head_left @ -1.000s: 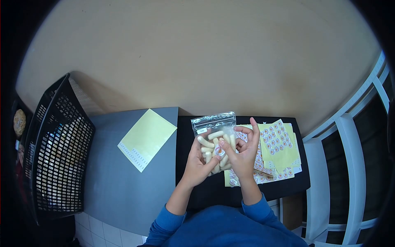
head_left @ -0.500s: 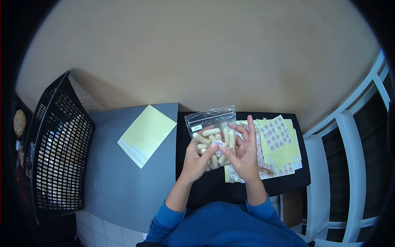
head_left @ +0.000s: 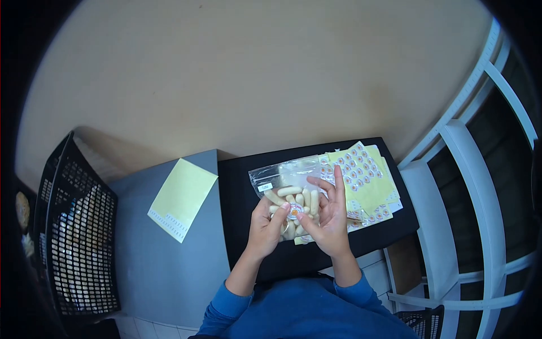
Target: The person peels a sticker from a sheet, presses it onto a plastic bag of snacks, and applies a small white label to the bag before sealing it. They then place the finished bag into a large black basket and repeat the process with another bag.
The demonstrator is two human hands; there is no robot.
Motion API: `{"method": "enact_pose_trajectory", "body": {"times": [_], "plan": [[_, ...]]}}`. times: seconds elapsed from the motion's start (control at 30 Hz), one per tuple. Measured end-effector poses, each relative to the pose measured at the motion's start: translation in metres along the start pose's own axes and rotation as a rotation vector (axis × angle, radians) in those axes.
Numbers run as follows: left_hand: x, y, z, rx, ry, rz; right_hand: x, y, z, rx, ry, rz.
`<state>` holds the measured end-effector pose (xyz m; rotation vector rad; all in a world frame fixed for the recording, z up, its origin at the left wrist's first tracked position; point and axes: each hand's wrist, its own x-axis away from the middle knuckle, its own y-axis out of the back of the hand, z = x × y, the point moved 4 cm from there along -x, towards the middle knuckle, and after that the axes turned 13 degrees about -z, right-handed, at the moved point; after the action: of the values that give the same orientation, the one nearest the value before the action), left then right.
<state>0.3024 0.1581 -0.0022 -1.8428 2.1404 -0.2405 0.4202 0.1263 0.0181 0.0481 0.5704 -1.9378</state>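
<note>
We held the clear bag (head_left: pixel 305 166) above the black surface (head_left: pixel 240 175), toward its left edge. Our left hand (head_left: pixel 263 230) gripped one side; our right hand (head_left: pixel 332 229) held the other, one finger extended. Sticker application appeared underway: thumbs met the round sticker (head_left: pixel 295 211); the next move called for even pressure.

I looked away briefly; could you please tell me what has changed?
The left hand has moved its thumb up to the round sticker; it and the right hand still hold the bag. The view has turned; the sheet on the grey table stayed put.
</note>
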Motion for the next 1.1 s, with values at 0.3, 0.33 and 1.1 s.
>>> {"method": "enact_pose_trajectory", "body": {"times": [0.3,0.33,1.1], "plan": [[0.003,-0.061,0.021,-0.071,0.199,0.322,0.02,0.063,0.028,0.198,0.035,-0.264],[0.005,-0.068,0.026,-0.063,0.2,0.339,0.025,0.071,0.032,0.207,0.044,-0.277],[0.024,0.011,0.077,-0.483,0.451,0.815,0.335,0.445,0.157,1.467,0.475,-2.149]]}}
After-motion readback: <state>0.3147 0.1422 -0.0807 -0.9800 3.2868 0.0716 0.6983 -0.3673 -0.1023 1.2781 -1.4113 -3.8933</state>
